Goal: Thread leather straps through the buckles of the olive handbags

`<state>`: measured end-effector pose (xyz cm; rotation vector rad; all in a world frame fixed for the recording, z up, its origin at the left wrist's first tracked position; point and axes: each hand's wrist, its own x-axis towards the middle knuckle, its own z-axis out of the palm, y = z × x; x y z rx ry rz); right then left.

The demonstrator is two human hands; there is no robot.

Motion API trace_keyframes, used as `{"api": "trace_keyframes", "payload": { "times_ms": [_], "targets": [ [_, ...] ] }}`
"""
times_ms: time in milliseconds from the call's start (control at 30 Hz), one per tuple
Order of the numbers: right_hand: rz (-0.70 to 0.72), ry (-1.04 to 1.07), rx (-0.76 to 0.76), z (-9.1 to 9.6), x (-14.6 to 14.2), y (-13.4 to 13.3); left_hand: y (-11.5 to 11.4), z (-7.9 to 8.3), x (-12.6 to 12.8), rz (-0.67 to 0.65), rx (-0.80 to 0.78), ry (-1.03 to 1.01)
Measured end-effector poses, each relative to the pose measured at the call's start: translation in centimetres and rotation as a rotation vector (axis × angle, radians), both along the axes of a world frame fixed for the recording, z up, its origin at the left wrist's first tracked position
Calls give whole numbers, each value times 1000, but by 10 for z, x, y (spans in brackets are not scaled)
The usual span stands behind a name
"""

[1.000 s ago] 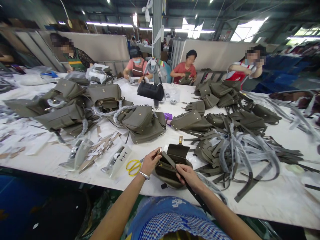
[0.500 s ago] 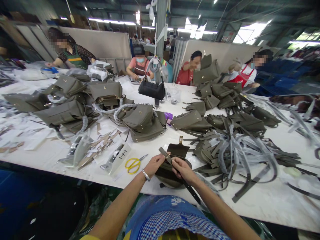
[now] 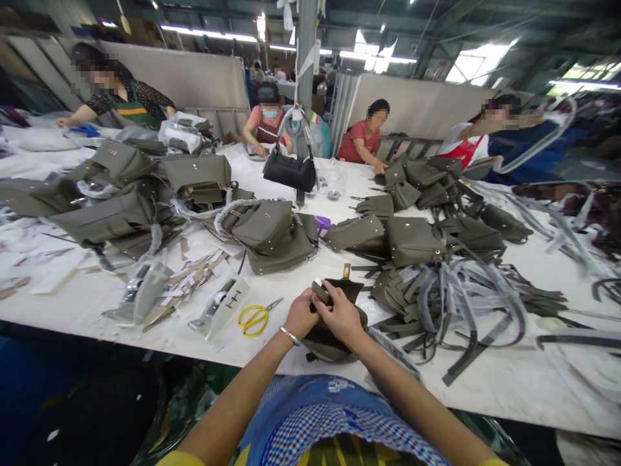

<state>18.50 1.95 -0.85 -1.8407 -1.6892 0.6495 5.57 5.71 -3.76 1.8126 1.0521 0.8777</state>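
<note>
A small olive-green handbag (image 3: 339, 294) with its flap open lies at the near edge of the white table (image 3: 504, 382). My left hand (image 3: 301, 315) and my right hand (image 3: 339, 317) are pressed close together on its left side. Both are closed around the bag's olive strap end (image 3: 319, 292). A silver bracelet sits on my left wrist. Yellow-handled scissors (image 3: 256, 317) lie just left of my left hand.
Piles of olive handbags (image 3: 272, 236) and loose straps (image 3: 466, 304) cover the table. A black bag (image 3: 290, 171) hangs on a pole. Several people sit along the far side. Paper scraps and packaging (image 3: 184, 288) lie to the left.
My right hand has slid up along the strap to meet my left hand at the bag. A bag that a person across held up has landed on the pile at right.
</note>
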Motion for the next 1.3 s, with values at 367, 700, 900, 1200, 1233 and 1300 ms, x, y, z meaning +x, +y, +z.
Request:
{"api": "trace_keyframes", "payload": {
  "times_ms": [367,700,900,1200,1233,1300],
  "targets": [
    [100,691,272,51,4,28,-9,-1,9,-303,-248,8],
    [-254,1639,487,100,79,33,-21,8,15,-29,-161,74],
    [-153,1287,45,43,36,-10,-24,-1,22,224,-24,232],
    [-192,1147,-238,0,51,-21,-19,-1,16,14,-107,38],
    [-208,1161,-242,-1,54,-20,-17,-2,14,-28,-141,-20],
    [-232,1183,-233,-4,58,-20,-15,-5,11,-104,-245,-131]
  ]
}}
